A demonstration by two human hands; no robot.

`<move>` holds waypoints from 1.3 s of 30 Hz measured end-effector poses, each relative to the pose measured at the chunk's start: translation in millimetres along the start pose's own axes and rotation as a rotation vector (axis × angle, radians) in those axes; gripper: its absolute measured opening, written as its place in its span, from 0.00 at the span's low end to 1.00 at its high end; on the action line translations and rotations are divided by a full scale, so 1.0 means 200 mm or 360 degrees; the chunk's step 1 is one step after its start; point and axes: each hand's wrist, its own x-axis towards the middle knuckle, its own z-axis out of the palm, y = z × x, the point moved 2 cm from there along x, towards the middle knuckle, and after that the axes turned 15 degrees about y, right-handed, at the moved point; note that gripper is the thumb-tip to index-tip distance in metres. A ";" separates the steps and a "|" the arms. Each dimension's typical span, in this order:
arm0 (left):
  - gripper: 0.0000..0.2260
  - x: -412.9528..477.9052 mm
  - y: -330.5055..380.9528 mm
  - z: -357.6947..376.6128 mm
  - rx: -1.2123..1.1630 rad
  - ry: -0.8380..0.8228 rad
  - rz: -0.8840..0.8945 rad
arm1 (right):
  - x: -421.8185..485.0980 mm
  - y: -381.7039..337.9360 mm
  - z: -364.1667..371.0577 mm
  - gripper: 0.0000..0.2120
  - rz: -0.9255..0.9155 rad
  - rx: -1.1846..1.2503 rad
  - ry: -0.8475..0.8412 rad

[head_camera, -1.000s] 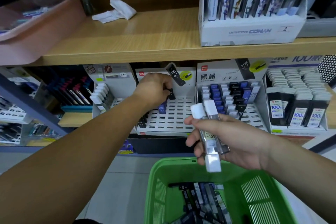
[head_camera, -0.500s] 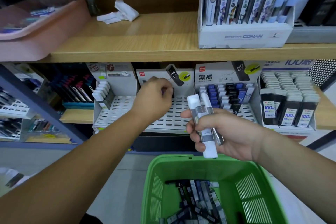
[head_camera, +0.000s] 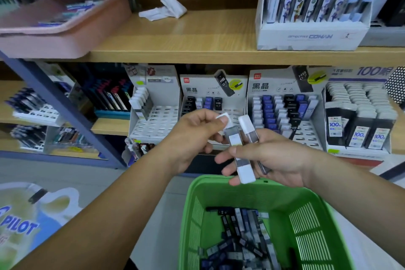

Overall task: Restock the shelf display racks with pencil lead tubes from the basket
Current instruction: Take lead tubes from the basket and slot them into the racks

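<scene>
Small bunch of clear plastic pencil lead tubes with white caps point(head_camera: 237, 142), held above the near rim of the green plastic basket point(head_camera: 306, 226).

Right hand point(head_camera: 276, 158): fingers curled round the lower half of the bunch, tubes standing roughly upright, leaning a little left.

Left hand point(head_camera: 195, 133): thumb and forefinger pinch the white top cap point(head_camera: 229, 123) of one tube in the bunch; other fingers curled in.

Basket bottom: loose heap of dark and clear lead tubes point(head_camera: 241, 239), lying every way.

Behind the hands, on the lower shelf: white slotted card display rack point(head_camera: 213, 91), a few black and blue tubes at its back row, most front slots bare. Right of it, a fuller twin rack point(head_camera: 282, 86). Left, a white rack with white-capped tubes point(head_camera: 153, 116).

Wooden upper shelf point(head_camera: 197, 37): crumpled white paper point(head_camera: 164, 10), pink plastic tray point(head_camera: 61, 37).
</scene>
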 end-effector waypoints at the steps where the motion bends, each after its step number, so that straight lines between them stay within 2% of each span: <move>1: 0.05 0.01 0.00 -0.01 -0.0028 0.0038 -0.0005 | 0.01 0.00 0.00 0.13 -0.0004 -0.0019 0.0043; 5: 0.06 0.05 0.01 -0.06 0.0011 0.0352 0.0132 | 0.03 0.01 -0.01 0.10 -0.0029 -0.0205 0.0212; 8: 0.06 0.06 0.04 -0.07 0.0118 0.0501 0.0297 | 0.03 0.03 -0.05 0.12 -0.0098 -0.0347 0.0292; 13: 0.04 0.01 0.08 -0.04 0.0156 0.0501 0.0377 | -0.02 0.03 -0.11 0.21 -0.0101 -0.0320 0.0341; 17: 0.06 -0.02 0.06 -0.04 0.0156 0.0463 0.0368 | -0.03 0.01 -0.09 0.30 0.0054 -0.0190 0.0330; 21: 0.04 -0.04 0.06 -0.11 0.0143 0.0432 0.0371 | 0.02 -0.03 0.02 0.21 0.0057 -0.0002 0.0292; 25: 0.06 -0.05 0.05 -0.24 0.0152 0.0302 0.0398 | 0.12 -0.07 0.19 0.13 -0.0285 -0.0066 0.0469; 28: 0.10 -0.05 0.04 -0.34 0.0059 0.0331 0.0347 | 0.18 -0.10 0.34 0.07 -0.0423 -0.0070 0.0410; 30: 0.11 -0.04 0.02 -0.43 -0.0017 0.0426 0.0265 | 0.22 -0.13 0.43 0.05 -0.0478 -0.0179 0.0404; 33: 0.12 0.00 -0.02 -0.58 -0.0078 0.0526 0.0131 | 0.31 -0.15 0.53 0.07 -0.0525 -0.0285 0.0546; 35: 0.12 0.04 -0.07 -0.70 0.0023 0.0611 0.0077 | 0.39 -0.16 0.60 0.09 -0.0554 -0.0243 0.0658; 39: 0.03 0.12 -0.20 -0.89 0.0299 0.0705 0.0095 | 0.55 -0.19 0.76 0.09 -0.0638 -0.0175 0.0800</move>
